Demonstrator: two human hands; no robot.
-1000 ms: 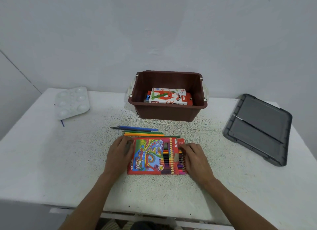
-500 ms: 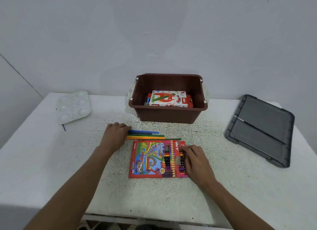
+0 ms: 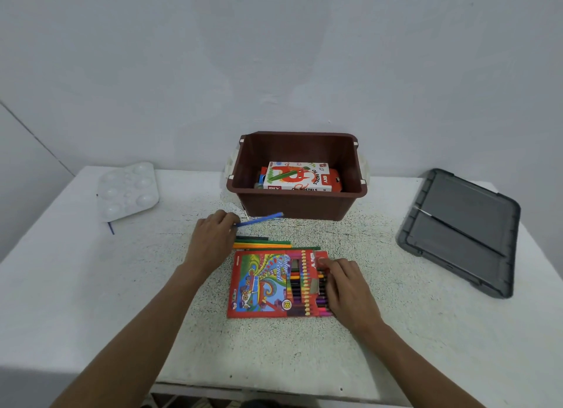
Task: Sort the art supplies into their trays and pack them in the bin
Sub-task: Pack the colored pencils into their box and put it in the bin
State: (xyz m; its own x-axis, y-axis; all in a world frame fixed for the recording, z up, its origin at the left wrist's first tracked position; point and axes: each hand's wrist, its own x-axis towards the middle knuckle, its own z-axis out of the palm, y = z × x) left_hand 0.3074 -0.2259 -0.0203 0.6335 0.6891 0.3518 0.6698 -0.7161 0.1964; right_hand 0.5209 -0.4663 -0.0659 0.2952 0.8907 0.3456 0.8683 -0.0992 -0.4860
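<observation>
A red colour pencil box (image 3: 265,282) lies flat in the middle of the table, its pencils showing at the right end. My right hand (image 3: 344,289) rests on that end, fingers over the pencils. Just behind the box lie several loose pencils (image 3: 262,243), green and orange. My left hand (image 3: 213,240) pinches one blue pencil (image 3: 262,220) and holds it lifted, its tip pointing right toward the brown bin (image 3: 297,205). The bin stands at the back centre with an oil pastels box (image 3: 297,179) inside.
A white paint palette (image 3: 128,191) sits at the back left with a thin blue brush (image 3: 111,227) by its near edge. The bin's grey lid (image 3: 460,231) lies at the right with a thin brush across it. The table's front edge is close to me.
My left hand left the pencil box, reached to the loose pencils behind it and picked up the blue one. My right hand stayed on the box's right end.
</observation>
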